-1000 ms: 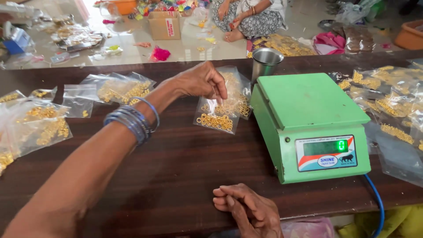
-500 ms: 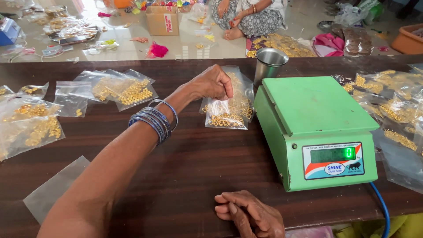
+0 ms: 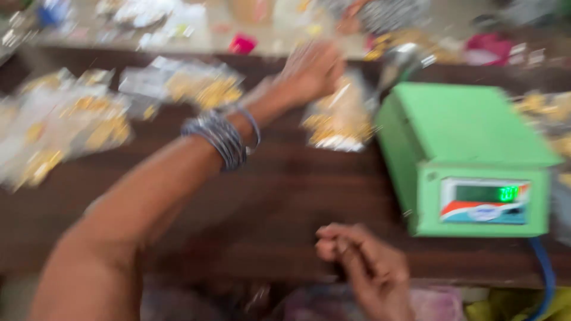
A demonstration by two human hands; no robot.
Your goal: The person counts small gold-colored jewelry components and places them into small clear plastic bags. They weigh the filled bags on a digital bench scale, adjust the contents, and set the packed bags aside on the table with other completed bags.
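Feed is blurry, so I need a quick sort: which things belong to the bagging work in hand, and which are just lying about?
In hand:
left hand
clear bag of gold pieces
green scale

Lying about:
other filled bags
pink item
right hand, resting

Left arm stretched far forward, left hand (image 3: 312, 70) curled with fingers bent; right hand (image 3: 363, 267) low, near the body, loosely curled.
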